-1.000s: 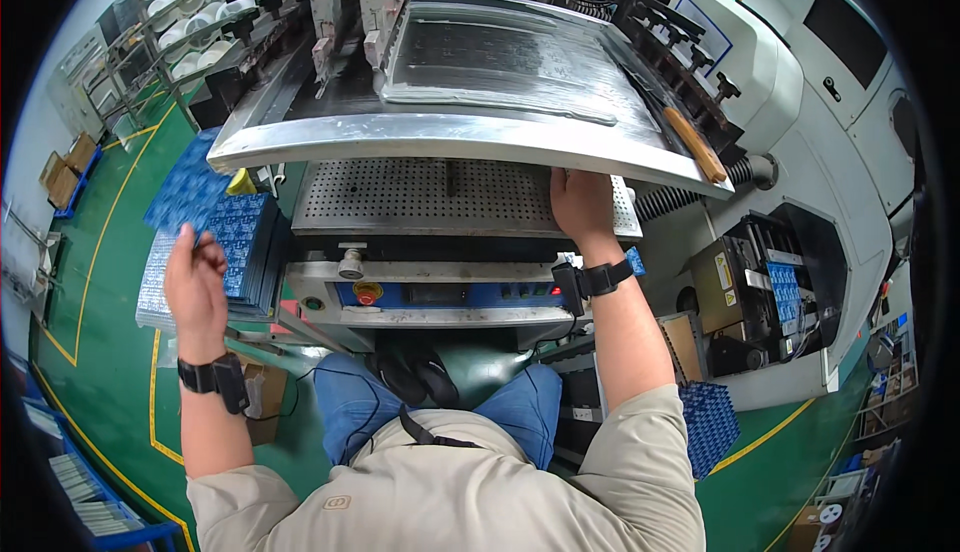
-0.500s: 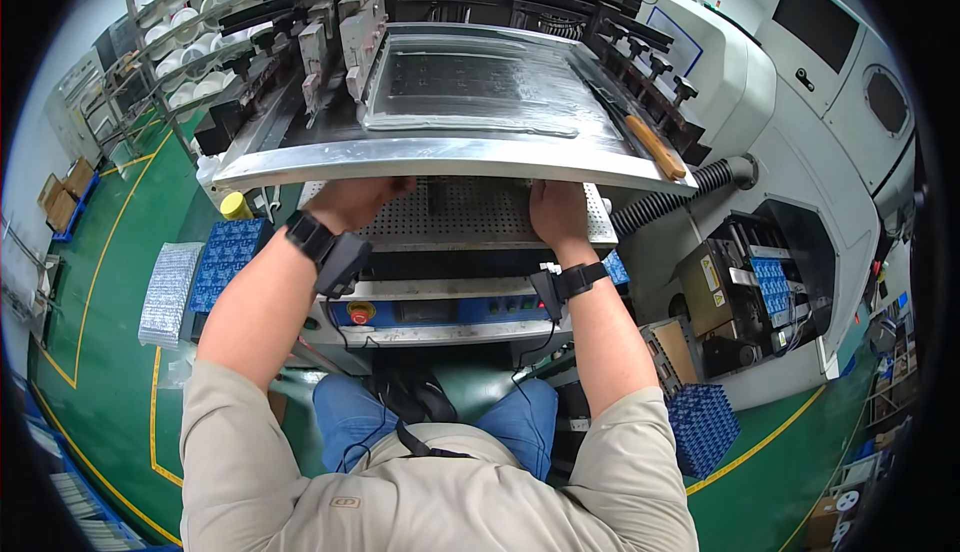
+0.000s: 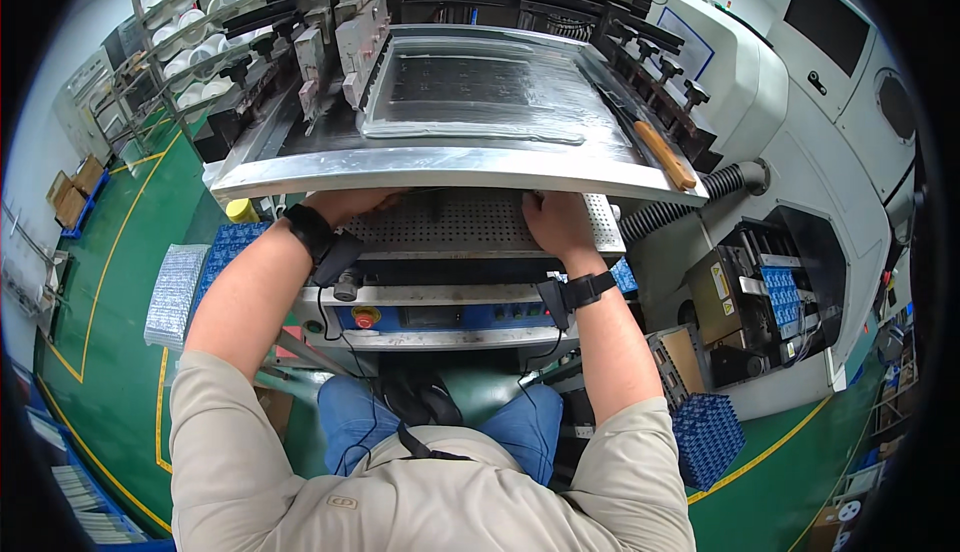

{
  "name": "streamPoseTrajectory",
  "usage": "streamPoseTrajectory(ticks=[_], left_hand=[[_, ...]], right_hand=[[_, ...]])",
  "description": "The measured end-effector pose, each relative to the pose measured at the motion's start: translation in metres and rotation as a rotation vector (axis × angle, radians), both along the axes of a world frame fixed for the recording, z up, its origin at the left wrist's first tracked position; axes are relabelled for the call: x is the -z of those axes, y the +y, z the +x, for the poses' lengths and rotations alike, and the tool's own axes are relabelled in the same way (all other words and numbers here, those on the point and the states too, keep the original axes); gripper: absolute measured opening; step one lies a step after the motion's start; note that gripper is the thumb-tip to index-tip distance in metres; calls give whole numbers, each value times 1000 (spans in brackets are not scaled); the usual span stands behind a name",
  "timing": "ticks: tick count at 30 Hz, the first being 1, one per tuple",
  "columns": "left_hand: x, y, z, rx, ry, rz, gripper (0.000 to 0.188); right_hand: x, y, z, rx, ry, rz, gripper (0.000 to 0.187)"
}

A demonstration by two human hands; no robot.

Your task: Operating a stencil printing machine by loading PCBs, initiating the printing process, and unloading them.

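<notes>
Both my hands reach under the front edge of a silver metal frame [image 3: 450,167], which holds a flat sheet smeared with grey paste [image 3: 480,92]. Beneath it lies a perforated metal plate [image 3: 470,227]. My left hand [image 3: 352,203] is over the plate's left part, its fingers mostly hidden by the frame. Toward the plate's right side is my right hand [image 3: 560,224], knuckles bent and fingertips out of sight under the frame edge. Whether either hand grips anything cannot be seen. Black straps with small devices are on both wrists.
A wooden-handled spatula [image 3: 663,155] rests on the frame's right side. Below the plate is a blue control panel with a red button [image 3: 367,318]. A ribbed black hose [image 3: 690,199] runs to the right. A yellow-lidded container [image 3: 240,211] stands left, near blue patterned packs [image 3: 228,252].
The machine appears slightly lower and further right in the view. My left hand has slid further beneath the frame edge. My right hand shows more of its bent fingers over the plate.
</notes>
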State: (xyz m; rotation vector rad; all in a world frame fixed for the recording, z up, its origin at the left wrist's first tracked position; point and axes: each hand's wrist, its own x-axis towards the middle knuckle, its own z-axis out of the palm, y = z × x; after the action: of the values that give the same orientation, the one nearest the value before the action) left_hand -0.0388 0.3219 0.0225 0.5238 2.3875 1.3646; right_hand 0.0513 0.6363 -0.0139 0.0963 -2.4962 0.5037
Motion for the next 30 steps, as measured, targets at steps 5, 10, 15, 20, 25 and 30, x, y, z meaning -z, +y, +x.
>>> streamPoseTrajectory(ticks=[5,10,15,20,25,30], left_hand=[[6,10,-1,21,127,-164,36],[6,17,9,43,329,-62,29],[20,11,3,-17,149,126,29],[10,-10,-5,1,-146,174,26],[-14,-1,16,-47,-105,-5,24],[-5,2,10,-66,-7,-3,25]], right_hand=[[1,-3,0,18,-4,11,34],[0,-2,1,39,-18,8,35],[1,-2,0,18,18,44,36],[2,1,0,14,-11,18,37],[-2,-1,3,-13,2,33,35],[-4,-4,6,-30,-45,12,33]])
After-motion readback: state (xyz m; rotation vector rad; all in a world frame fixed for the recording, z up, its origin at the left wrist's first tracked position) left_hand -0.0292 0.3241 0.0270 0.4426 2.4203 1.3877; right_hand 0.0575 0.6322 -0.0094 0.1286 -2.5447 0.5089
